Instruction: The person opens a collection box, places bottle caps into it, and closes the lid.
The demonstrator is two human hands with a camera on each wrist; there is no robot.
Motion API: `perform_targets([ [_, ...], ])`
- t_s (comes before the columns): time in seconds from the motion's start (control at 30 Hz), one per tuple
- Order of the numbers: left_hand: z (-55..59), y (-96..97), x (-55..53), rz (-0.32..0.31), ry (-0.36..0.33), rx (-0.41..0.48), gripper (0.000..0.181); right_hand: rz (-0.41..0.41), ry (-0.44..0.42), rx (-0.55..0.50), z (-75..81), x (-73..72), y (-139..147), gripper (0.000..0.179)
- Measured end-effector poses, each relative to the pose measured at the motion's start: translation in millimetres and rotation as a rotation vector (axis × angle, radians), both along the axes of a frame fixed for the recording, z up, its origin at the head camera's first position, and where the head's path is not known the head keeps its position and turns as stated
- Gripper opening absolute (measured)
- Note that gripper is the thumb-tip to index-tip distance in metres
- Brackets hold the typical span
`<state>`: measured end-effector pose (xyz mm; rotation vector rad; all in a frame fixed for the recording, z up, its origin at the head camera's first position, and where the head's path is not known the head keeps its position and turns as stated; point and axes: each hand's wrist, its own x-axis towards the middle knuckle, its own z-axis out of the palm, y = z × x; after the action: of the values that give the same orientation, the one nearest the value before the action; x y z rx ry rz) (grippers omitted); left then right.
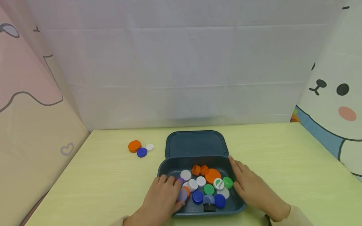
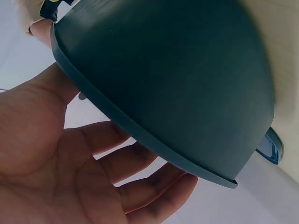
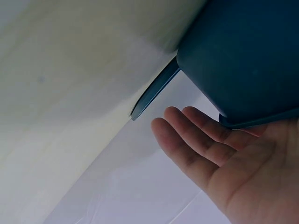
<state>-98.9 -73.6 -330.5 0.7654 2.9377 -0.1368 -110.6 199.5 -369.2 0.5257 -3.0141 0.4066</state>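
Note:
A dark blue box [image 1: 195, 209] holding many bottle caps stands near the table's front edge. My left hand [image 1: 164, 196] reaches over its left rim, beside a pale lavender cap [image 1: 182, 195] and an orange cap [image 1: 186, 190]. The left wrist view has the left fingers [image 2: 159, 189] loosely bent across the rim, with no cap visible in them. Along the right rim rests my right hand [image 1: 250, 186], its fingers extended near a light green cap [image 1: 227, 182]. From below, the right fingers [image 3: 187, 147] look relaxed beside the box wall [image 3: 247, 60] and hold nothing.
A dark blue lid [image 1: 196, 144] lies flat right behind the box. To its left on the pale yellow table [image 1: 93, 175] are an orange cap [image 1: 134, 146], a blue cap [image 1: 142, 152] and a white cap [image 1: 150, 147]. A white sheet [image 1: 181, 69] hangs behind the table.

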Motion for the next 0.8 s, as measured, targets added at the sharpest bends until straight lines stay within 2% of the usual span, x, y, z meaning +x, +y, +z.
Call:
perform_targets([
  [0.4,-4.9,0.5,-4.4,0.012,-0.054,-0.069,0.052,0.009,0.035,0.034,-1.5,-0.2,-0.7,0.061],
  [0.63,-4.3,0.9,-4.5,0.020,-0.059,-0.060,0.051,0.004,0.034,0.037,-0.5,-0.1,-1.3,0.061],
  [0.73,-1.0,0.2,-4.1,0.030,-0.063,-0.034,0.049,0.005,0.038,0.042,-0.8,-0.1,-1.3,0.061],
  [0.8,2.1,-2.2,-3.5,0.026,-0.035,0.004,0.045,0.007,0.044,0.045,-1.1,0.0,-1.3,0.061],
])
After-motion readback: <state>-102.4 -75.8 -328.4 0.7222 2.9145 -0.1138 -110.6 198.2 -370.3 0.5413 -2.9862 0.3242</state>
